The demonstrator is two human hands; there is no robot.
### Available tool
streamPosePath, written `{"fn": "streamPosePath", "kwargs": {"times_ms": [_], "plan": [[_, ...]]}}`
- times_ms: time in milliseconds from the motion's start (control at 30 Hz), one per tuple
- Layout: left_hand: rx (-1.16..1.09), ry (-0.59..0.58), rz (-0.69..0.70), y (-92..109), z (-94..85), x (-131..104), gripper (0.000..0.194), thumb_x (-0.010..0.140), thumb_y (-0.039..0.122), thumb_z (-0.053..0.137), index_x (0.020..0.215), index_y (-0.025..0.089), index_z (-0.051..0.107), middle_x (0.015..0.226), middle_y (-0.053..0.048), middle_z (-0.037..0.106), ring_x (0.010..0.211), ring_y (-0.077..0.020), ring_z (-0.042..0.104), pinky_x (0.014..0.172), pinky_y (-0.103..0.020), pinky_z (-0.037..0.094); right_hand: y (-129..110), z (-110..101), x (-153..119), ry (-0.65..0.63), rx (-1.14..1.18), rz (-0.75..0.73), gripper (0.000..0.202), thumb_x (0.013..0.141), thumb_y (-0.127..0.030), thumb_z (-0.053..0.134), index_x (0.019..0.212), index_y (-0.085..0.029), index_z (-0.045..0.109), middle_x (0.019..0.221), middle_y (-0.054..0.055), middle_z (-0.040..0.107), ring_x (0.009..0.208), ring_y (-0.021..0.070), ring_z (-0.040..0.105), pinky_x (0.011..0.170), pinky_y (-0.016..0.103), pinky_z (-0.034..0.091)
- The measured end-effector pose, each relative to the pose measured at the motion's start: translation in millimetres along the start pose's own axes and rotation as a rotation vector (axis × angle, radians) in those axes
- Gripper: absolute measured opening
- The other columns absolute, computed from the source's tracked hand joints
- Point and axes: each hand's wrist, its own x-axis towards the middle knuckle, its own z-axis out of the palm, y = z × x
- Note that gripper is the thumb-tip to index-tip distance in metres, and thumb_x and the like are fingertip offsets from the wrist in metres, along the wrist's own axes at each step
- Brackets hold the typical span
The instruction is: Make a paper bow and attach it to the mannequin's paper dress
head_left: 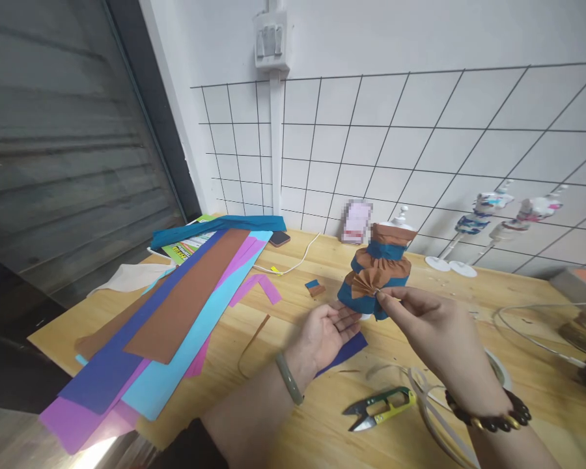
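A: What's being worked on?

B: A small figure wrapped in teal and brown crepe paper (378, 270), standing upright on the light wooden worktop (322, 260), near the wall grid. A pleated brown paper fan (365, 282) sits at its waist.

A: And the hands?

B: The right hand (432, 326) has thumb and forefinger pinched narrowly at the fan's gathered end, touching it. The left hand (325, 335) lies open, palm up, just beside the figure's base, holding nothing, over a dark blue paper scrap (349, 348).

A: Which step, would you say?

B: I judge the fan is being fixed or adjusted on the figure. The next move calls for a steady pinch and support from the free hand so the figure stays upright.

A: Anything else around?

B: Green-handled thread snips (378, 407) in front of the right wrist, and long strips of brown, blue, cyan and purple paper (176, 319) well apart at the left.
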Motion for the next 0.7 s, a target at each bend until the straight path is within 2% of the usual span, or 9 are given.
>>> {"fn": "streamPosePath", "kwargs": {"times_ms": [167,267,367,433,467,533,600,700], "plan": [[0.029,0.006,0.007,2,2.8,-3,0.016,0.072,0.013,0.049,0.083,0.008,0.059,0.088,-0.014,0.065,0.084,-0.0206,0.061,0.082,-0.034,0.042,-1,-4,3,0.004,0.069,0.001,0.032,0.068,-0.046,0.055,0.066,-0.017,0.069,0.049,0.000,0.059,0.046,0.0146,0.049,0.041,0.023,0.034],[0.054,0.036,0.021,2,3.4,-4,0.015,0.072,0.014,0.049,0.083,0.009,0.058,0.087,-0.014,0.064,0.084,-0.0206,0.061,0.081,-0.034,0.043,-1,-11,5,0.051,0.187,0.071,0.027,0.064,-0.043,0.064,0.068,-0.018,0.070,0.057,0.002,0.064,0.056,0.0174,0.055,0.046,0.024,0.038],[0.095,0.113,0.060,2,1.5,-4,0.010,0.071,0.014,0.050,0.079,0.010,0.055,0.077,-0.011,0.062,0.074,-0.0178,0.060,0.074,-0.032,0.045,6,-16,8,0.068,0.480,0.170,0.024,0.063,-0.043,0.068,0.063,-0.019,0.066,0.045,-0.003,0.048,0.045,0.0112,0.042,0.040,0.022,0.030],[0.132,0.182,0.125,2,1.0,-3,0.004,0.070,0.013,0.050,0.074,0.013,0.051,0.065,-0.005,0.057,0.062,-0.0133,0.057,0.064,-0.027,0.044,12,-17,11,-0.030,0.675,0.178,0.026,0.067,-0.044,0.066,0.059,-0.019,0.062,0.041,-0.007,0.036,0.039,0.0075,0.030,0.037,0.020,0.024],[0.153,0.211,0.168,2,1.9,-3,0.003,0.069,0.013,0.050,0.071,0.014,0.049,0.060,-0.002,0.054,0.057,-0.0111,0.054,0.059,-0.024,0.042,15,-18,12,-0.092,0.711,0.161,0.027,0.068,-0.044,0.066,0.059,-0.019,0.061,0.041,-0.007,0.036,0.039,0.0069,0.028,0.037,0.020,0.024],[0.197,0.233,0.253,5,7.3,-5,0.005,0.069,0.015,0.052,0.070,0.016,0.046,0.057,0.002,0.050,0.050,-0.0080,0.048,0.051,-0.020,0.036,20,-19,14,-0.170,0.619,0.108,0.024,0.069,-0.043,0.066,0.064,-0.020,0.066,0.046,-0.004,0.050,0.042,0.0086,0.039,0.040,0.021,0.032],[0.248,0.200,0.302,7,17.1,-9,0.010,0.067,0.017,0.055,0.076,0.016,0.048,0.060,0.003,0.052,0.047,-0.0069,0.046,0.046,-0.019,0.032,22,-20,14,-0.173,0.402,0.027,0.022,0.069,-0.042,0.066,0.072,-0.021,0.071,0.061,0.001,0.066,0.055,0.0143,0.055,0.050,0.024,0.042],[0.339,0.094,0.277,7,34.4,-14,0.022,0.065,0.021,0.059,0.085,0.014,0.052,0.070,-0.003,0.060,0.043,-0.0073,0.044,0.041,-0.021,0.029,24,-23,15,-0.194,0.099,-0.120,0.027,0.075,-0.044,0.058,0.075,-0.021,0.072,0.074,0.003,0.073,0.069,0.0216,0.064,0.060,0.028,0.048]]}}
